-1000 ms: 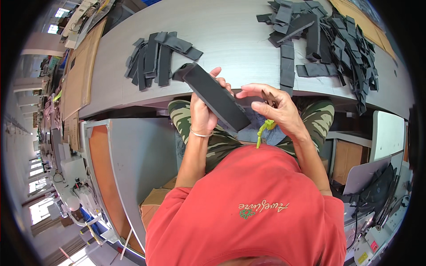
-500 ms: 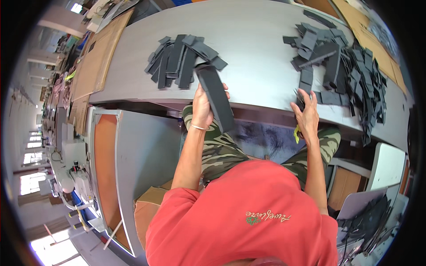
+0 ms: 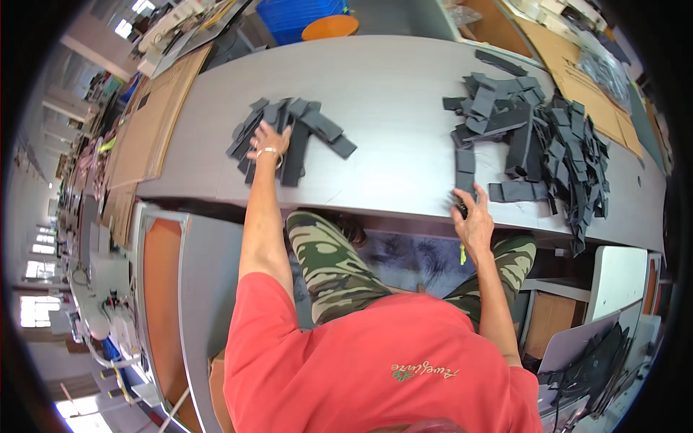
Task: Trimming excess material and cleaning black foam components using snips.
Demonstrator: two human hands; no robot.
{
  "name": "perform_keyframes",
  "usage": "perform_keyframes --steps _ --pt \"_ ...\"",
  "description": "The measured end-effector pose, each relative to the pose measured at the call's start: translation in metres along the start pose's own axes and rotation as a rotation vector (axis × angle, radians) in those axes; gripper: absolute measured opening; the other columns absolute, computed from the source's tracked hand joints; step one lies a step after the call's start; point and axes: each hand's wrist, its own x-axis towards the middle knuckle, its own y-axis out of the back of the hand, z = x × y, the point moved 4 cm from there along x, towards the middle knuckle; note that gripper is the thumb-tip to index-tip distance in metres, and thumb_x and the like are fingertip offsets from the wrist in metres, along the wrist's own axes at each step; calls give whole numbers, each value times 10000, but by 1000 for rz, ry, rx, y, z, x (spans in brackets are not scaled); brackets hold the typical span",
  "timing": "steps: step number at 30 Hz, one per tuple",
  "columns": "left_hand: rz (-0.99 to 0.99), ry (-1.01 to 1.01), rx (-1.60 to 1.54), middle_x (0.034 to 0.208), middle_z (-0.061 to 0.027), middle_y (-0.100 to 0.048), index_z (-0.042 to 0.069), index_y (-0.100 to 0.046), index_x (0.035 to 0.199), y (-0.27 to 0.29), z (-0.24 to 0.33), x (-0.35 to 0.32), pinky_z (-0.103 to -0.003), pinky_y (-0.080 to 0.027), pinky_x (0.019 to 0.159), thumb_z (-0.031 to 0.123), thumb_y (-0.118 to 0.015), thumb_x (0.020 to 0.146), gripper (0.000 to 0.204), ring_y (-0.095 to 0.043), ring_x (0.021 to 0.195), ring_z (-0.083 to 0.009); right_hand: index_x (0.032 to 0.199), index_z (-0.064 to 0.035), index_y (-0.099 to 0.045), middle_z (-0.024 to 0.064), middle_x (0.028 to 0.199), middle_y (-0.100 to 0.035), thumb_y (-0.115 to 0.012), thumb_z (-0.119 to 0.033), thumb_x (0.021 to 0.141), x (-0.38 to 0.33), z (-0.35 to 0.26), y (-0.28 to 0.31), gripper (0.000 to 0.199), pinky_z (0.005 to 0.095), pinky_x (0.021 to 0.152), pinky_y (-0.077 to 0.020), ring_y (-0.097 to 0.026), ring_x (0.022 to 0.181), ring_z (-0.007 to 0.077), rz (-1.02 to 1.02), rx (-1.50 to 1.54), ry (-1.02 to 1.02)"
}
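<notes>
My left hand [image 3: 270,143] lies on the left pile of dark grey strips [image 3: 292,169], fingers spread and gripping nothing. The flat, fabric-like strips fan out across the grey table. Near the front edge, my right hand [image 3: 474,225] has its fingers curled around a small dark tool [image 3: 460,206], mostly hidden. Something yellow [image 3: 463,253] hangs below that palm. Just beyond its fingertips lies the end of a segmented dark strip [image 3: 465,167], which runs toward the larger right heap of strips [image 3: 520,119].
Cardboard sheets [image 3: 155,123] lie along the table's left end, with another cardboard piece [image 3: 577,83] at the right. Beyond the far edge are a blue crate [image 3: 289,18] and an orange round seat [image 3: 330,27]. A grey cabinet [image 3: 209,281] stands below at left.
My left hand has moved left and away from me, letting go of the thick dark strip bundle over the pile. My right hand stays near the table edge with the tool.
</notes>
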Motion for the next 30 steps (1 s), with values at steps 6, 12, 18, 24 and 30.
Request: perform_keyframes --steps 6,12,18,24,30 --pt "589 -678 -27 1480 -78 -252 211 -405 1360 11 97 -78 -724 -223 938 312 -584 843 557 -256 1328 -390 1086 -212 -624 155 1347 -451 -632 -126 717 -8 -1 -8 379 449 720 -525 -645 810 382 7 40 82" --pt "252 -761 104 866 -96 -685 85 -704 821 -13 97 -86 -630 -188 1010 342 -529 892 319 -633 887 -294 1112 -173 -614 188 1174 -585 -582 -57 721 -4 -6 6 409 422 675 -518 -643 709 347 148 98 169" --pt "367 -907 -299 832 -168 -676 41 -703 870 -2 107 -142 -411 -416 896 240 -563 887 244 -647 753 -281 1137 -72 -626 -2 629 -501 -495 19 725 -12 -2 17 442 230 495 -358 -415 540 64 117 677 -216" --pt "-1171 -382 -1493 1171 -141 -593 2 -400 1336 -71 165 -285 -349 -509 824 396 -441 974 537 -619 923 -199 1213 -54 -554 -78 741 -470 -486 26 803 -29 -42 2 423 187 452 -298 -354 522 10 -181 1367 -317" --pt "-1213 -237 -1911 1015 -117 -573 81 -355 1363 -75 168 -309 -403 -510 838 484 -295 988 554 -611 936 -271 1235 -31 -560 -1 1006 -635 -623 -65 848 -46 -25 12 394 213 734 -461 -585 833 84 -150 989 -42"
